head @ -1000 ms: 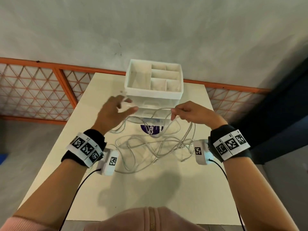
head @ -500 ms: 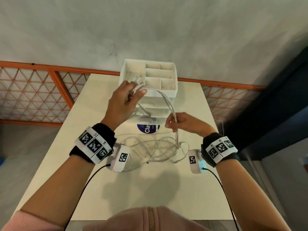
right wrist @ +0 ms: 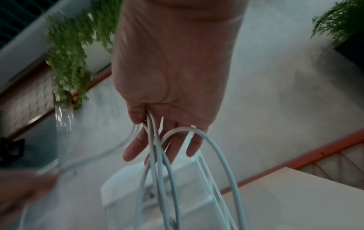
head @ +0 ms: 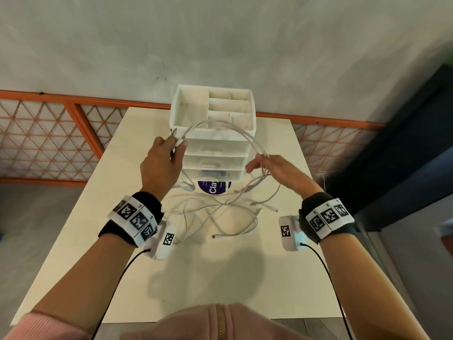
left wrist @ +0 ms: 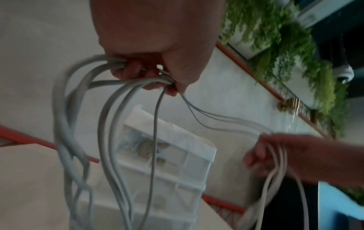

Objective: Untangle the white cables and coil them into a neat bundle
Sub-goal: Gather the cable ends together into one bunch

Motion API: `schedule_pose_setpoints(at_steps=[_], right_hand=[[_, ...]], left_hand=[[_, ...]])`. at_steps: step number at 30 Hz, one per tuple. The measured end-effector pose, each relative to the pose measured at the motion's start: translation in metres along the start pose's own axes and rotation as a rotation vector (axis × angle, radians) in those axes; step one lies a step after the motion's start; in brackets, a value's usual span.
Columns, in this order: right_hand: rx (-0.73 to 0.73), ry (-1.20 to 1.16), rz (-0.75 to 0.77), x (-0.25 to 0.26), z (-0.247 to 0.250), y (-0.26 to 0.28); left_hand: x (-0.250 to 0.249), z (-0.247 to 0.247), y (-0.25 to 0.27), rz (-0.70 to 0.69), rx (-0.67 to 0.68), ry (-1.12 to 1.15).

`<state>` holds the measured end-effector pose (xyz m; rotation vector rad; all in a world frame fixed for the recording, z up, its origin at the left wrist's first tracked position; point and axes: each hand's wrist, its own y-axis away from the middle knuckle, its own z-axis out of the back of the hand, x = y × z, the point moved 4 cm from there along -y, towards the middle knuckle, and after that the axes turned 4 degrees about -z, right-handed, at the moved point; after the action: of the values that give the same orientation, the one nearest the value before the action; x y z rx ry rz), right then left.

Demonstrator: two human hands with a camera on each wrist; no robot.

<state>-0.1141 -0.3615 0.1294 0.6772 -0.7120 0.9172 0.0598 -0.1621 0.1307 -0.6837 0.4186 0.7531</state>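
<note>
Wider-spread hands gripping cables

Drawer organizer at 12 o'clock on counter; cables piled in front, centre; sticker between them.

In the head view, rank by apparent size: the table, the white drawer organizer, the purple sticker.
1. table
2. white drawer organizer, clearly smaller
3. purple sticker, smallest, though partly hidden behind the organizer and the white cables
</note>
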Motion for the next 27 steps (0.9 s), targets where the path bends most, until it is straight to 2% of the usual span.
schedule_pose_setpoints(at_steps=[2, 4, 7, 10, 14, 17, 22, 25, 27], right_hand=[[-0.116, 0.055, 0.083, 0.017, 0.012, 0.003], [-0.181, 0.067, 0.105, 0.030, 0.020, 0.006], [-0.094, -0.003, 0.127, 0.043, 0.014, 0.006], [-0.011, -0.109, 0.146, 0.049, 0.001, 0.003], [0.068, -0.188, 0.144, 0.043, -0.012, -0.001], [0.076, -0.204, 0.143, 0.034, -0.014, -0.001], [0.119, -0.235, 0.152, 0.025, -0.019, 0.001], [0.059, -0.211, 0.148, 0.020, -0.015, 0.000], [-0.042, -0.140, 0.159, 0.017, -0.006, 0.000]], left_hand=[[0.011, -0.010, 0.007, 0.045, 0.095, -0.051], [0.016, -0.020, 0.013, 0.053, 0.207, 0.004], [0.003, -0.033, 0.023, -0.013, 0.375, 0.251], [-0.021, -0.047, 0.034, 0.030, 0.483, 0.522], [-0.033, -0.061, 0.038, 0.050, 0.487, 0.668], [-0.028, -0.066, 0.039, 0.063, 0.462, 0.676], [-0.036, -0.078, 0.040, 0.050, 0.511, 0.698], [-0.034, -0.085, 0.039, 0.059, 0.490, 0.654], [-0.026, -0.087, 0.037, 0.068, 0.496, 0.577]])
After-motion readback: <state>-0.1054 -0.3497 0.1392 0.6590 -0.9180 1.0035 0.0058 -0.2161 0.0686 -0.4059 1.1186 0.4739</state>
